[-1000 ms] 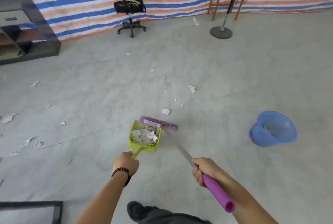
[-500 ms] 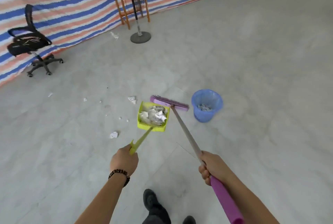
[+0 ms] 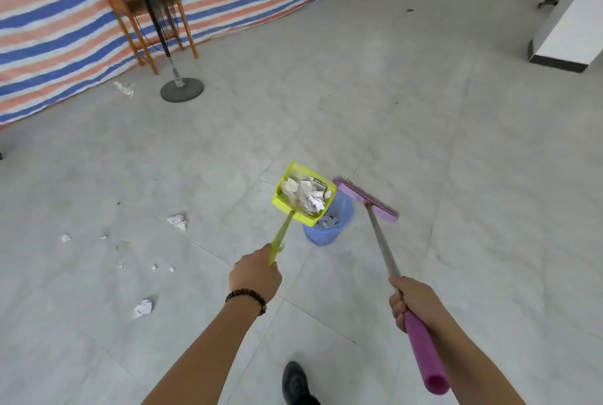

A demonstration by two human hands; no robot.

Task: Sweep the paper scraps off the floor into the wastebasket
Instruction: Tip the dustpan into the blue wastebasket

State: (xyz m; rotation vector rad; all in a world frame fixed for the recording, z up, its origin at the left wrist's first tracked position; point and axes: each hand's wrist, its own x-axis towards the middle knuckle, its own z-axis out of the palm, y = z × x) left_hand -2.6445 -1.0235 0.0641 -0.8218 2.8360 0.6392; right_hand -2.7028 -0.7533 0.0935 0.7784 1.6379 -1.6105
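My left hand (image 3: 255, 277) grips the handle of a yellow-green dustpan (image 3: 287, 204) heaped with crumpled white paper. The pan is lifted off the floor and hangs partly over the blue wastebasket (image 3: 339, 225), which holds some scraps inside. My right hand (image 3: 411, 302) grips the purple broom (image 3: 368, 200) by its handle; the broom head is raised just right of the basket. Loose paper scraps (image 3: 177, 221) lie on the grey floor to the left, with another crumpled piece (image 3: 142, 308) nearer me.
A standing fan's round base (image 3: 181, 89) and a wooden table (image 3: 140, 1) stand by the striped tarp wall (image 3: 49, 32) at the back left. A white pillar (image 3: 574, 29) rises at the far right. My black shoe (image 3: 295, 381) is at the bottom.
I have turned right and stepped closer to the wastebasket. The loaded dustpan has risen and moved over the basket's rim; the broom head has lifted to the basket's right.
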